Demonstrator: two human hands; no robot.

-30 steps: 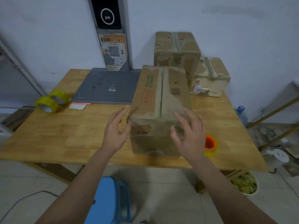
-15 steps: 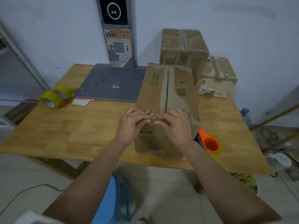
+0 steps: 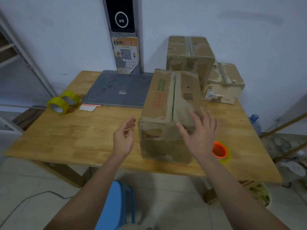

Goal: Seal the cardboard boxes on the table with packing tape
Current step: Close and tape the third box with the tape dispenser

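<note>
A long cardboard box (image 3: pixel 166 103) with red and green print lies on the wooden table (image 3: pixel 74 135) near its front edge, flaps closed along a centre seam. My left hand (image 3: pixel 124 136) hovers just left of the box's near corner, fingers loosely curled, holding nothing. My right hand (image 3: pixel 199 130) is spread open over the box's near right corner. An orange tape dispenser with yellow tape (image 3: pixel 220 151) rests on the table right of the box. Two yellow tape rolls (image 3: pixel 62 102) lie at the table's left edge.
Two more cardboard boxes stand at the back right, a tall one (image 3: pixel 189 53) and a small one (image 3: pixel 222 83). A grey flat scale plate (image 3: pixel 118 88) lies at the back centre, with a post and screen behind. A blue stool (image 3: pixel 116 206) stands below the table front.
Both hands were pressed together on the box's near top edge half a second ago. They have now lifted off and moved apart, left to the left, right to the right.
</note>
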